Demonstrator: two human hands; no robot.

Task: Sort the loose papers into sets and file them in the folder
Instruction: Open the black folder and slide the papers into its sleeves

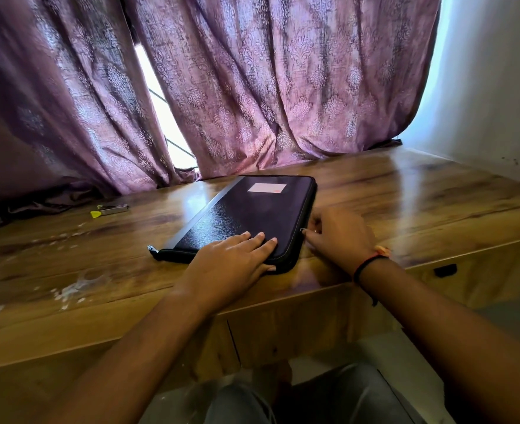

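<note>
Left hand (237,258): flat and open, palm down on the near-right corner of the black zip folder (252,209). Fingers (261,237) lie straight and close together on the cover, and the thumb rests along the near zipped edge. It presses and grips nothing.

Right hand (338,234): just right of the left hand, against the folder's right edge near the same corner. Its fingers curl in toward the zip edge. One dark fingernail shows at the edge, but the back of the hand hides the fingertips. I cannot tell whether they pinch anything. A red-and-black thread band (370,261) sits on the wrist.

Folder: closed, lying flat on the wooden desk (405,194) under and beyond the left hand.
- Long axis runs away from the hands toward the curtain (283,87), with the far end leaning slightly right.
- Spine is on the side left of the left hand.
- Pale label (267,187) is at the far end, well beyond both hands.
- Silver zip tab (151,248) sticks out at the near-left corner, left of the left hand.

Rest: a small cutter with a yellow tip (111,209) lies on the desk far left of the left hand, apart from the folder. White specks mark the desk near the left forearm.
</note>
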